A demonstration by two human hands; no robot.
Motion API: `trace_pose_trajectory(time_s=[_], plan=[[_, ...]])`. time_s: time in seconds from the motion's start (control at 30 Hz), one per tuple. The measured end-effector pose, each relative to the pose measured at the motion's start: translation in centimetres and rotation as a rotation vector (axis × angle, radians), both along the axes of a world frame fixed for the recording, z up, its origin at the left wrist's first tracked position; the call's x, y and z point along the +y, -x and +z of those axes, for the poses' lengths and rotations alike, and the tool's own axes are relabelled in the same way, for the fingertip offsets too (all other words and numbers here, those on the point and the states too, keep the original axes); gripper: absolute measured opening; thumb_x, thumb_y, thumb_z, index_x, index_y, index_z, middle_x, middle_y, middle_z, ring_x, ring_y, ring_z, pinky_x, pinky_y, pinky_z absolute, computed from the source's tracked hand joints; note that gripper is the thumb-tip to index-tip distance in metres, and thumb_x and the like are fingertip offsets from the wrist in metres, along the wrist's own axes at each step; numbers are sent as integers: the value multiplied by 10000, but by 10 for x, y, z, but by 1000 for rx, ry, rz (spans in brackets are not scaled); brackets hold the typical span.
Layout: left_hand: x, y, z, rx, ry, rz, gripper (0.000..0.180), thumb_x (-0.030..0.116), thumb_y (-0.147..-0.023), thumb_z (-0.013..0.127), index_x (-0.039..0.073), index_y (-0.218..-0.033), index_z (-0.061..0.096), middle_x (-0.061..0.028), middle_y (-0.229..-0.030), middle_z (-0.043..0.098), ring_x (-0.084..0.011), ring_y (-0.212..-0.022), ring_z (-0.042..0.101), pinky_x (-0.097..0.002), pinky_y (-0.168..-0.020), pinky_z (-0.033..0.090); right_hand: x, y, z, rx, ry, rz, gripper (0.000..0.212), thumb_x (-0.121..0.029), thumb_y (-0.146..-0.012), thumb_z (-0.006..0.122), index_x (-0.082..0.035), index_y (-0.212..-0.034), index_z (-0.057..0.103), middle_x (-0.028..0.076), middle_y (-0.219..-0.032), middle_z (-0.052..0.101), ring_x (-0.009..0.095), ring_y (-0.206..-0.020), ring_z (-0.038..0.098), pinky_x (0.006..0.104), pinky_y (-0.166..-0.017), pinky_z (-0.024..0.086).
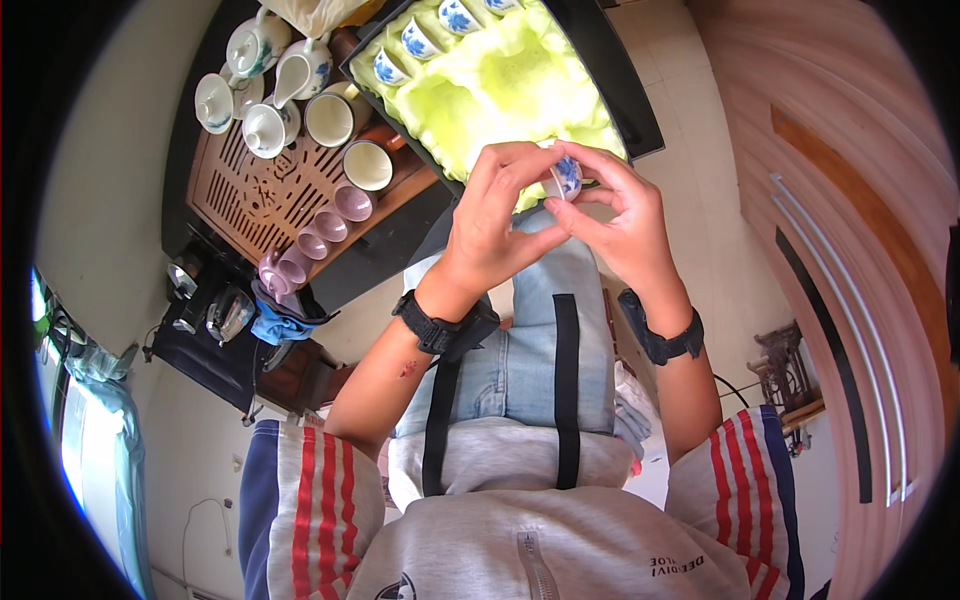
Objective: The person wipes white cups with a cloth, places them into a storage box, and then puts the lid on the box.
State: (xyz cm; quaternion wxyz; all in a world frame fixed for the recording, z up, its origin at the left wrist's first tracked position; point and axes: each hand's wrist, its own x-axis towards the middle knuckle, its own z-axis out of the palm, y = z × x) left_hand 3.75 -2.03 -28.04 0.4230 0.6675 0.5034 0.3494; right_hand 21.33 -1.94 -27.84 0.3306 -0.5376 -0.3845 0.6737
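Note:
A small white teacup (pixel 566 178) with a blue flower pattern is held tilted between both my hands, over the near edge of a box. My left hand (pixel 497 212) has its fingertips at the cup's left side and rim. The fingers of my right hand (pixel 622 212) close round its right side, the thumb below. Beneath lies the open black box lined with crumpled yellow-green satin (pixel 500 90). Several matching blue-and-white cups (pixel 420 40) sit in a row along the box's far left side. My fingers hide part of the held cup.
Left of the box is a slatted wooden tea tray (pixel 238 185) on a dark table. It bears a white creamer pitcher (pixel 303 72), lidded white pieces (pixel 265 130), two larger mugs (pixel 332 117) and several small mauve cups (pixel 331 225). A blue cloth (pixel 275 325) hangs beside the table.

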Motion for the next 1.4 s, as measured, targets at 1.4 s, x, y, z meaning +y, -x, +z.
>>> trace_pose_trajectory(time_s=[1.4], plan=[[5,-62,-29,-330,891,714,349,96,-858,828,51,-916,487,-63,-722,708,-40,-487,522,-205,-378,364,-6,-26,-55,-750,-450,46,143,-96,-819,809,-70,-948,753,81,-1130,668,234,-921,690,342,-699,561]])
